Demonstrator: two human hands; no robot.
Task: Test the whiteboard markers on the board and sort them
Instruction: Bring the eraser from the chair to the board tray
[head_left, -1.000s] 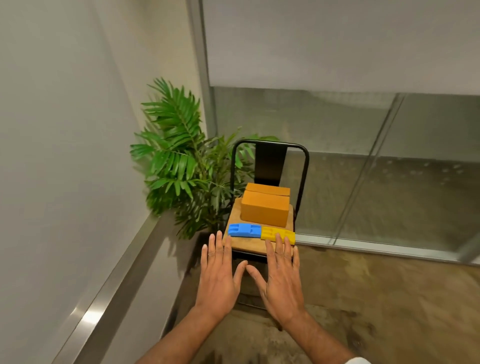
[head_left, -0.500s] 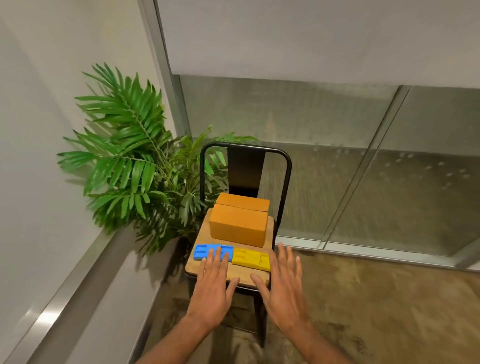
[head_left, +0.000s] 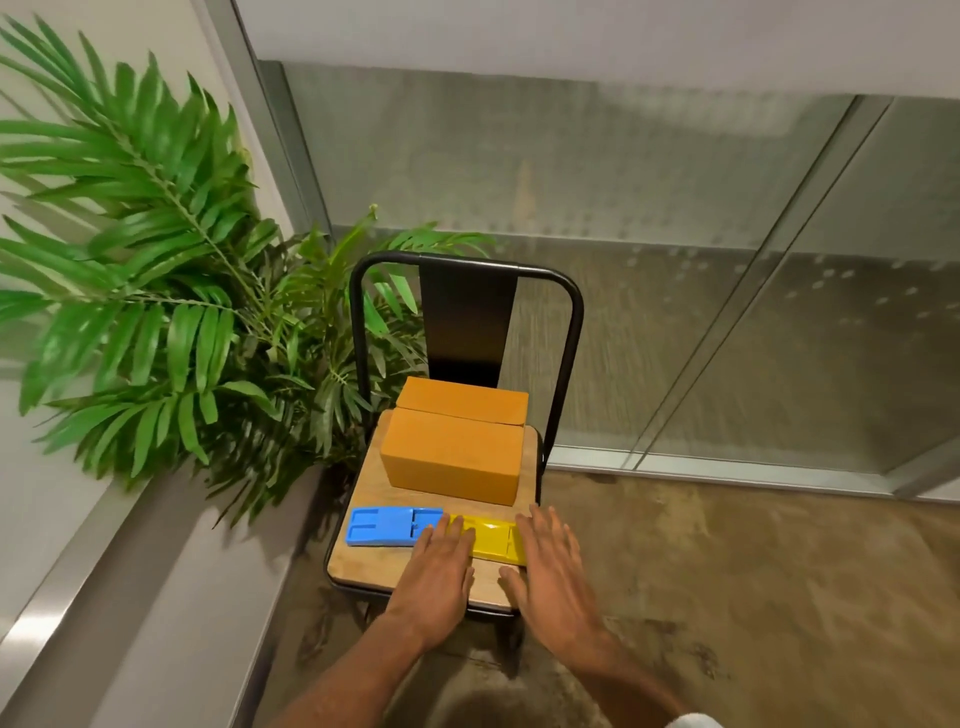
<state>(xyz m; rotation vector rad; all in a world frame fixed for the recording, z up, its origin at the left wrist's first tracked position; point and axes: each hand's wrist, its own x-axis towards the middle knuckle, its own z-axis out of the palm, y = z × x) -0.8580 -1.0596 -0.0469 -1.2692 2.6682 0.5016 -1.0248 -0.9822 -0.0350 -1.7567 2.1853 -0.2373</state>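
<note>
Together, the left hand (head_left: 439, 571) and right hand (head_left: 553, 571), fingers straight, hover over one yellow tray (head_left: 491, 536); one blue tray (head_left: 384, 526) lies just left, one orange box (head_left: 452, 457) farther.

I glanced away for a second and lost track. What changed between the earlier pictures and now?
Both hands moved forward over the chair: the left hand now reaches over the left end of the yellow tray, beside the blue tray, and the right hand over its right end. Both stay flat and open, gripping nothing; contact cannot be told. The box and both trays kept their places on the chair.
</note>
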